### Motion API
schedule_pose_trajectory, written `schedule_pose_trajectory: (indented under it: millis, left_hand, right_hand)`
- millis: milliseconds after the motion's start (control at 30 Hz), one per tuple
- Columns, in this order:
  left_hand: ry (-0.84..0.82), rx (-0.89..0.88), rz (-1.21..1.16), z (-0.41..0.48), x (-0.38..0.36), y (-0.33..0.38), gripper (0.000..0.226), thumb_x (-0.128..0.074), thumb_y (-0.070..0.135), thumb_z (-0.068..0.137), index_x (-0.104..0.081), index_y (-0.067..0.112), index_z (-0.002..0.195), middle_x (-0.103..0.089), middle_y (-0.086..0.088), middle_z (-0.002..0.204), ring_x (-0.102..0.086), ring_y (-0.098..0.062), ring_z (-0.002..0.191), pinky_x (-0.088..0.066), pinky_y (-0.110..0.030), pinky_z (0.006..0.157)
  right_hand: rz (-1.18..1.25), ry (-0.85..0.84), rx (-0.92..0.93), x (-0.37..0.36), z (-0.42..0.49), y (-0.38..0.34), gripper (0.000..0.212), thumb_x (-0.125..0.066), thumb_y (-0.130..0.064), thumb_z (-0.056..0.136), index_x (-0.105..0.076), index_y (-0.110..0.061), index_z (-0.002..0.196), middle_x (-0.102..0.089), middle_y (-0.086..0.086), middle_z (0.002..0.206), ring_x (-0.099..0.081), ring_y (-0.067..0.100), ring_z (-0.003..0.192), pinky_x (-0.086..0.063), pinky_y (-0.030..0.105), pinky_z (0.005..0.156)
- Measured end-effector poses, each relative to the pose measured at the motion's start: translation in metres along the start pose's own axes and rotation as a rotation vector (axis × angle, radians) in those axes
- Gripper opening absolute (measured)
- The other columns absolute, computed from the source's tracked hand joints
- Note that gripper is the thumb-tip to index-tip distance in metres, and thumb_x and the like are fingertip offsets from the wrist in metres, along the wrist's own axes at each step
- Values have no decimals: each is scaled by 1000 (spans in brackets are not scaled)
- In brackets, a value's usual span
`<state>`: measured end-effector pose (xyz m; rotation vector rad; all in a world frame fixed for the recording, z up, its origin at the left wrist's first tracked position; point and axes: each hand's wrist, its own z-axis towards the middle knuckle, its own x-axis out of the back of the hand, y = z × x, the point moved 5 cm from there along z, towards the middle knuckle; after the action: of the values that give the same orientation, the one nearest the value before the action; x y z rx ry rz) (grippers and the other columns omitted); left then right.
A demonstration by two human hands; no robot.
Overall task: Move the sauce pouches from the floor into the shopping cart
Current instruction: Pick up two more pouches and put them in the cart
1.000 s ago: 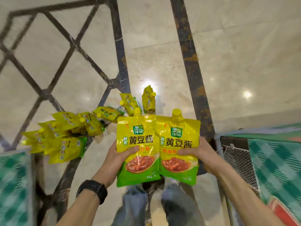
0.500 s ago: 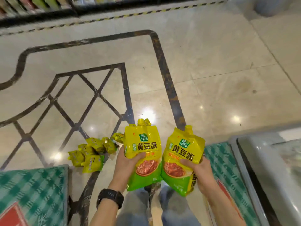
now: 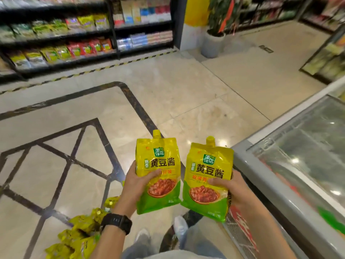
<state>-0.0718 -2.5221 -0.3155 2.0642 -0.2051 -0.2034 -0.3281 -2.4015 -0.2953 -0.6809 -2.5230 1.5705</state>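
My left hand (image 3: 135, 186) grips a yellow-and-green sauce pouch (image 3: 158, 165) upright, thumb across its front. Beside it, my right hand (image 3: 233, 189) holds a second identical pouch (image 3: 208, 176), also upright with its spout up. The two pouches are held side by side at waist height, slightly apart. Several more yellow pouches (image 3: 80, 238) lie in a heap on the floor at the lower left. A strip of wire mesh with a red sign, likely the shopping cart (image 3: 237, 232), shows at the lower right, under my right forearm.
A glass-topped chest freezer (image 3: 302, 165) runs along the right side. Shelves of packaged goods (image 3: 74, 38) line the back wall. A potted plant (image 3: 214, 40) stands by a pillar. Marble floor with dark inlay lines (image 3: 112, 154) spreads ahead.
The view has risen from the floor to the aisle as I stood up. Both hands have lifted the pouches, which are now slightly apart and upright. The floor heap has dropped to the lower left.
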Motion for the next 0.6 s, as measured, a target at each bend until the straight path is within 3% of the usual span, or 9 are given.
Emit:
schedule_pose_trajectory:
  millis: [67, 167, 267, 333, 433, 600]
  left_hand:
    - [-56, 4, 0, 2, 5, 2, 48, -84, 15, 75, -62, 23, 117, -76, -2, 106, -74, -22, 92, -60, -34, 74]
    - [-142, 20, 22, 4, 10, 3, 44, -85, 16, 74, -62, 30, 109, -77, 1, 105, -74, -25, 95, -59, -47, 87]
    - [-242, 35, 57, 0, 4, 4, 46, -86, 20, 70, -62, 30, 109, -77, 1, 105, -74, -25, 95, -59, -47, 86]
    - [-307, 48, 81, -6, -7, 5, 55, -86, 27, 63, -62, 28, 113, -77, -1, 106, -75, -27, 95, -59, -46, 85]
    - [-405, 44, 144, -15, -30, 0, 52, -85, 18, 70, -63, 23, 116, -78, -3, 104, -75, -26, 93, -61, -40, 79]
    - [-644, 11, 306, -46, -90, -9, 47, -83, 13, 75, -62, 25, 116, -78, 0, 103, -76, -21, 92, -61, -35, 74]
  right_hand:
    - [38, 32, 1, -9, -12, 6, 48, -89, -6, 52, -75, -16, 97, -72, 22, 108, -69, 43, 99, -50, 61, 92]
    - [60, 118, 30, -19, -32, 13, 65, -97, -21, 32, -76, -20, 93, -74, 19, 106, -71, 41, 95, -55, 53, 84]
    - [85, 177, 33, -16, -56, 27, 69, -92, -13, 43, -68, -11, 108, -74, 17, 106, -73, 36, 91, -60, 41, 69]
    - [132, 225, 28, -8, -75, 37, 68, -87, -9, 51, -63, -7, 115, -73, 18, 109, -72, 36, 94, -60, 41, 70]
    - [198, 346, 30, 10, -108, 58, 89, -97, -24, 36, -64, -5, 116, -71, 21, 113, -69, 41, 99, -57, 52, 85]
    - [262, 569, 85, 48, -180, 85, 104, -99, -34, 25, -63, -5, 118, -73, 17, 109, -71, 37, 96, -60, 43, 75]
